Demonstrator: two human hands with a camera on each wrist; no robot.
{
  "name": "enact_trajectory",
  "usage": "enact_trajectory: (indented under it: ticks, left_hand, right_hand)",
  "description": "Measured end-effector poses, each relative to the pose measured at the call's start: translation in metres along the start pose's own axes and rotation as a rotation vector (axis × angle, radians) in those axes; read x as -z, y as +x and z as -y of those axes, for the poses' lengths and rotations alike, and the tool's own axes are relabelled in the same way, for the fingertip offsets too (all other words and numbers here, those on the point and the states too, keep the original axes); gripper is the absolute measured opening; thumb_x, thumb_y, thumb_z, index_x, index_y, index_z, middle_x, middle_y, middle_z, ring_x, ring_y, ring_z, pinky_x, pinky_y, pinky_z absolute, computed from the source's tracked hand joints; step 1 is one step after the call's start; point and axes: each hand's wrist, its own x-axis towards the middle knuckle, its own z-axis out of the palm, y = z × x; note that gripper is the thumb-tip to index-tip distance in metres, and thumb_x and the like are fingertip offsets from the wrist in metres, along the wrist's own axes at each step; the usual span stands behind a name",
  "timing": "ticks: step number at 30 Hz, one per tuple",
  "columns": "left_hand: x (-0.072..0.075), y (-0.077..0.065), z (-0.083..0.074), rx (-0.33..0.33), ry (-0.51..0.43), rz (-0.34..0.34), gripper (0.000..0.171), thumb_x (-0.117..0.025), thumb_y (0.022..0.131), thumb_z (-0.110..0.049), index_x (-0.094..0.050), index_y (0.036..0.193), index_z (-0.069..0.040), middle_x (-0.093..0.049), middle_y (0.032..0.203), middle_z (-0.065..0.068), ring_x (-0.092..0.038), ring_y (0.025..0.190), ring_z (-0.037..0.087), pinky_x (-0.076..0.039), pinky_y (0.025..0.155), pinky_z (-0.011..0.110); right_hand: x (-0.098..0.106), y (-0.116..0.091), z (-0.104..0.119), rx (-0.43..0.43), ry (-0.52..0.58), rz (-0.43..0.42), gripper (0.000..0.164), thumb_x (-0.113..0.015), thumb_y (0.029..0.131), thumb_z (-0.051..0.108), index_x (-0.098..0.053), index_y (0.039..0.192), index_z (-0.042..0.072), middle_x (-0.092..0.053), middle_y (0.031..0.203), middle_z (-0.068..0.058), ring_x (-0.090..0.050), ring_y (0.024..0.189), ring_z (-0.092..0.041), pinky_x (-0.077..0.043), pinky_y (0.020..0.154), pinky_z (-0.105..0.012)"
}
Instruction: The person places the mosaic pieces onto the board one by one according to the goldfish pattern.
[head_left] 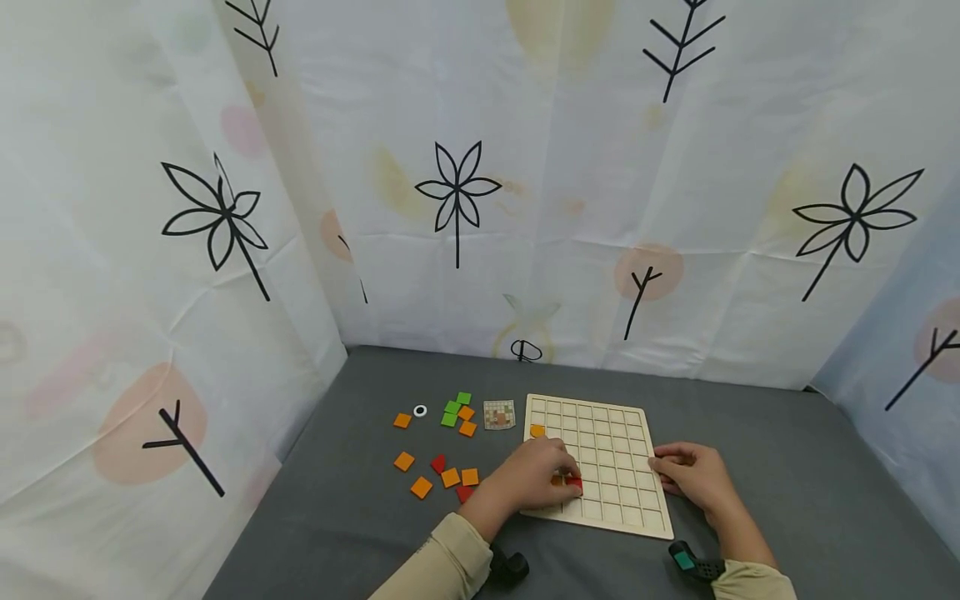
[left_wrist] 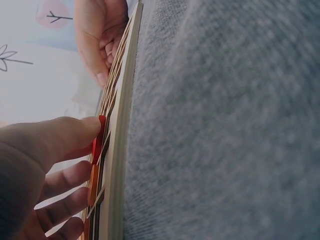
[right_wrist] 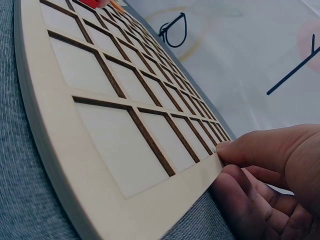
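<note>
A pale wooden board (head_left: pixel 622 492) with a grid of square recesses lies on the grey cloth. My left hand (head_left: pixel 534 477) reaches over its lower left part and pinches a red tile (left_wrist: pixel 97 142), thumb on the near side, at the grid. Right beside that tile sits an orange tile (left_wrist: pixel 93 185) in the grid, partly covered by the fingers. Another orange tile (head_left: pixel 537 431) lies near the board's upper left corner. At the right edge, my right hand (head_left: pixel 693 477) grips the board, its thumb on the rim and the other fingers curled by the side.
Left of the board lie loose orange tiles (head_left: pixel 422 487), green tiles (head_left: pixel 452 407) and red tiles (head_left: pixel 438 462). A small patterned card (head_left: pixel 499 415) lies by the board's upper left corner, and a white ring with a dark centre (head_left: pixel 420 411) is farther left. Printed curtains enclose the table.
</note>
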Motion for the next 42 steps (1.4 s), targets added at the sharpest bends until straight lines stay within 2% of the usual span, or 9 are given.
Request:
enact_trajectory:
  ticks: [4, 20, 30, 37, 42]
  left_hand:
    - [0.000, -0.001, -0.002, -0.001, 0.018, -0.008, 0.017, -0.078, 0.098, -0.035, -0.084, 0.107, -0.022, -0.070, 0.096, -0.009, -0.052, 0.079, -0.002, -0.041, 0.073, 0.010]
    - [0.003, -0.001, -0.002, 0.020, -0.035, 0.026, 0.016, -0.077, 0.097, -0.023, -0.085, 0.110, -0.018, -0.069, 0.097, -0.006, -0.050, 0.079, -0.001, -0.041, 0.072, 0.011]
    - [0.004, -0.002, -0.002, 0.004, -0.023, 0.010, 0.016, -0.076, 0.097, -0.023, -0.085, 0.110, -0.019, -0.070, 0.097, -0.007, -0.050, 0.078, -0.001, -0.040, 0.072, 0.010]
    - [0.003, -0.007, 0.004, 0.000, -0.127, -0.032, 0.016, -0.075, 0.098, -0.019, -0.083, 0.111, -0.017, -0.073, 0.103, -0.005, -0.059, 0.087, 0.002, -0.046, 0.078, 0.010]
    - [0.012, -0.014, 0.013, 0.034, -0.217, -0.051, 0.018, -0.072, 0.100, -0.018, -0.082, 0.116, -0.015, -0.073, 0.109, -0.002, -0.062, 0.090, 0.007, -0.050, 0.079, 0.013]
  right_hand:
    - [0.000, 0.001, -0.001, -0.004, 0.000, -0.005, 0.043, -0.075, 0.099, 0.015, -0.066, 0.132, -0.011, -0.072, 0.097, -0.007, -0.072, 0.082, -0.012, -0.063, 0.072, -0.028]
    - [0.000, 0.002, -0.002, -0.007, 0.012, -0.006, 0.044, -0.075, 0.099, 0.015, -0.065, 0.133, -0.011, -0.071, 0.098, -0.007, -0.072, 0.081, -0.011, -0.063, 0.072, -0.028]
    - [-0.001, 0.003, -0.002, -0.015, 0.009, -0.006, 0.044, -0.075, 0.099, 0.015, -0.065, 0.133, -0.011, -0.071, 0.098, -0.008, -0.072, 0.082, -0.012, -0.064, 0.072, -0.028]
    - [-0.001, 0.005, -0.004, -0.013, 0.008, -0.006, 0.043, -0.075, 0.099, 0.015, -0.065, 0.133, -0.011, -0.071, 0.099, -0.008, -0.072, 0.082, -0.012, -0.064, 0.072, -0.028]
    - [-0.001, 0.004, -0.004, -0.010, 0.010, -0.005, 0.043, -0.075, 0.099, 0.015, -0.066, 0.133, -0.011, -0.071, 0.098, -0.007, -0.072, 0.082, -0.012, -0.064, 0.072, -0.028]
